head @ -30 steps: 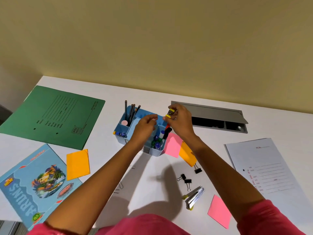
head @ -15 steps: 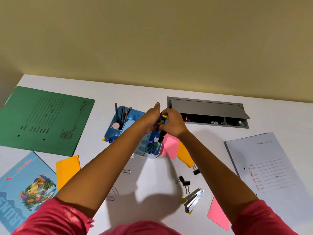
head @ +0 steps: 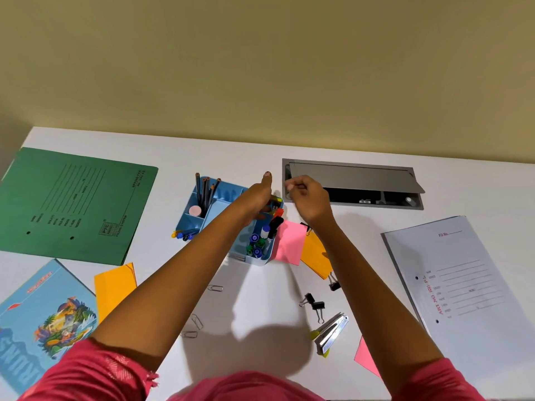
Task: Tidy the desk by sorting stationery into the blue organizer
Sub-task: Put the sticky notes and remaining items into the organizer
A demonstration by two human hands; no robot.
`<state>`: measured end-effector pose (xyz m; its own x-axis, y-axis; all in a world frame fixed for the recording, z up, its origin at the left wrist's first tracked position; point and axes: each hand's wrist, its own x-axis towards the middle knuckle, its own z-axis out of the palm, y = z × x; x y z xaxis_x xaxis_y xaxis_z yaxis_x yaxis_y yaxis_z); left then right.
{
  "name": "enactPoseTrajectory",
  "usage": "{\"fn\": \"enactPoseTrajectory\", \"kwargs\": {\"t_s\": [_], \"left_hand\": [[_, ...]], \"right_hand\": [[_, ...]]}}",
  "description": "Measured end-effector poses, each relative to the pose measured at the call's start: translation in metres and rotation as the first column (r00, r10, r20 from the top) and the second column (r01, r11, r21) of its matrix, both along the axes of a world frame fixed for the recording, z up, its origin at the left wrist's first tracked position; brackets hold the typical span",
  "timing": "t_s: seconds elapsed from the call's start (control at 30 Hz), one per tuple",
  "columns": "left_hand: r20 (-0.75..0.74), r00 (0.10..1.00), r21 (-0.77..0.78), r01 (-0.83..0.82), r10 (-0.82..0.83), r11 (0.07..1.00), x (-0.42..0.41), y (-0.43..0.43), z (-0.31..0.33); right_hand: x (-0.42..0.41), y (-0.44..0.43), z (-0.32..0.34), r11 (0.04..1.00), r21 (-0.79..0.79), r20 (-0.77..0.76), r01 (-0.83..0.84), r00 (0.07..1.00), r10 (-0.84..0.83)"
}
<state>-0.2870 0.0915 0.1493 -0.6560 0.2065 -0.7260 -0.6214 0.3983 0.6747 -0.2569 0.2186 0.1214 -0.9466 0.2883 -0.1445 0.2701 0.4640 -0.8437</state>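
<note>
Blue organizer (head: 228,195): left hand (head: 256,198) grip hidden inside, cannot tell; right hand (head: 311,198) grip curled closed.

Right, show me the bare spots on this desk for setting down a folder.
Bare desk lies between the green folder and the blue organizer, along the wall behind them, and between the grey hatch and the white file. Crowded: right of the organizer, with sticky notes and binder clips.

White desk (head: 179,157) with blue organizer (head: 223,202), green folder (head: 75,204), white file (head: 469,285), binder clips (head: 314,305), stapler (head: 331,332).
</note>
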Motion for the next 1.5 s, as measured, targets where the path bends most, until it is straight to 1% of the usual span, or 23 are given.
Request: {"fn": "enactPoseTrajectory", "kwargs": {"t_s": [0.1,0.17,0.23,0.3,0.43,0.5,0.6,0.67,0.8,0.87,0.93,1.0,1.07,1.13,1.23,1.3,1.37,1.43,1.5], "left_hand": [[-0.035,0.999,-0.027,-0.011,0.010,1.000,0.000,0.000,-0.001],[-0.045,0.998,-0.009,-0.039,0.038,0.999,0.001,-0.002,-0.002],[-0.079,0.994,-0.004,-0.080,0.079,0.997,0.003,-0.006,-0.003],[-0.134,0.981,0.015,-0.141,0.142,0.990,0.006,-0.010,-0.003],[-0.210,0.932,0.122,-0.276,0.297,0.953,0.021,-0.022,-0.002],[-0.288,0.900,0.125,-0.303,0.327,0.945,0.036,-0.031,-0.003],[-0.379,0.847,0.130,-0.350,0.372,0.928,0.064,-0.044,-0.007],[-0.381,0.832,0.144,-0.378,0.403,0.915,0.079,-0.050,-0.009],[-0.314,0.850,0.162,-0.390,0.423,0.906,0.099,-0.064,-0.014],[-0.308,0.852,0.151,-0.395,0.423,0.906,0.105,-0.071,-0.016],[-0.311,0.848,0.152,-0.402,0.430,0.903,0.107,-0.075,-0.017],[-0.312,0.843,0.160,-0.409,0.439,0.899,0.106,-0.077,-0.013],[-0.313,0.842,0.168,-0.406,0.439,0.898,0.105,-0.078,-0.008],[-0.316,0.844,0.185,-0.392,0.433,0.901,0.103,-0.078,-0.002],[-0.350,0.853,0.197,-0.337,0.387,0.921,0.098,-0.072,0.009],[-0.394,0.874,0.190,-0.227,0.286,0.955,0.090,-0.067,0.016],[-0.439,0.889,0.184,-0.052,0.130,0.981,0.080,-0.062,0.025],[-0.511,0.860,0.141,0.108,-0.021,0.984,0.068,-0.056,0.033],[-0.573,0.815,0.133,0.197,-0.087,0.971,0.057,-0.048,0.043]], "right_hand": [[0.018,0.020,-0.005,0.995,-0.053,-0.062,0.090,0.994,-0.093],[0.031,0.033,-0.009,0.987,-0.049,-0.047,0.153,0.987,-0.155],[0.045,0.047,-0.013,0.977,0.012,0.002,0.212,0.977,-0.212],[0.063,0.061,-0.019,0.967,0.059,0.017,0.247,0.968,-0.248],[0.105,0.080,-0.034,0.944,0.159,0.017,0.289,0.955,-0.295],[0.124,0.084,-0.041,0.923,0.250,0.010,0.293,0.952,-0.305],[0.145,0.085,-0.057,0.900,0.325,0.044,0.292,0.945,-0.323],[0.152,0.084,-0.072,0.885,0.383,0.084,0.264,0.944,-0.318],[0.153,0.077,-0.093,0.836,0.503,0.089,0.221,0.948,-0.304],[0.151,0.074,-0.096,0.799,0.582,0.111,0.154,0.958,-0.266],[0.147,0.073,-0.097,0.782,0.616,0.130,0.094,0.967,-0.218],[0.144,0.073,-0.097,0.789,0.611,0.141,0.073,0.970,-0.199],[0.143,0.070,-0.094,0.795,0.599,0.113,0.090,0.974,-0.195],[0.141,0.064,-0.083,0.827,0.542,0.023,0.149,0.981,-0.192],[0.131,0.049,-0.057,0.906,0.381,-0.139,0.186,0.980,-0.143],[0.122,0.035,-0.032,0.953,0.247,-0.218,0.174,0.969,-0.120],[0.111,0.018,-0.006,0.982,0.122,-0.283,0.145,0.953,-0.106],[0.099,0.004,0.013,0.995,0.066,-0.366,0.071,0.930,-0.042],[0.080,-0.009,0.027,0.999,0.054,-0.406,-0.007,0.913,0.028]]}}
